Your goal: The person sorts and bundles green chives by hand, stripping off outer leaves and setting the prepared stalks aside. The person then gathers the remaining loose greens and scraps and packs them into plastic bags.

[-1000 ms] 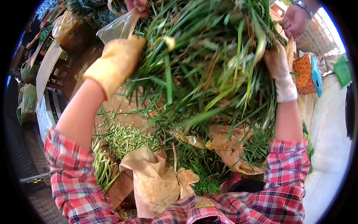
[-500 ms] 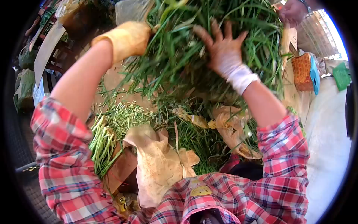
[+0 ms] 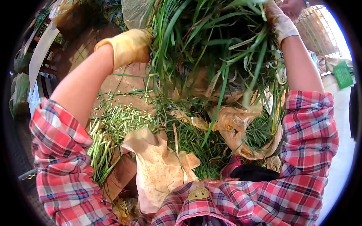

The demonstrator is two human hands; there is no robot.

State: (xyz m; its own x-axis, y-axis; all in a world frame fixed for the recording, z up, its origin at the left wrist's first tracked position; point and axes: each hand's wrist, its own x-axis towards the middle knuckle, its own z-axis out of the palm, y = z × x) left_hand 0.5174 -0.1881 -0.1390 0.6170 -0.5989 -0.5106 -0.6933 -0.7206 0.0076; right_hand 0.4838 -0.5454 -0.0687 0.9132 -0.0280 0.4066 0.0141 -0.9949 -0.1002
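A large mass of long, flat green leaves, garlic chives (image 3: 211, 34) by their look, fills the top middle of the head view. At its left side, my left hand (image 3: 132, 45) in a yellow glove holds the bundle, fingers curled and partly hidden by leaves. My right hand (image 3: 277, 20), in a pale glove, grips the right side, with its fingertips hidden. Loose leaves hang below the bundle. Beneath lie a pile of short cut stalk pieces (image 3: 126, 116) and a bunch of pale stems (image 3: 100, 150).
Another person's hand (image 3: 294, 7) is close behind my right hand. A stained, pale cloth-like piece (image 3: 156, 169) lies before my body. Right of it, a crumpled tan plastic bag (image 3: 237, 124) lies among more greens. A green object (image 3: 343, 74) rests on the white surface at far right.
My right hand has moved from lying spread on top of the leaves to the bundle's right side. My left hand stays at the left side. More leaves now hang down in the middle.
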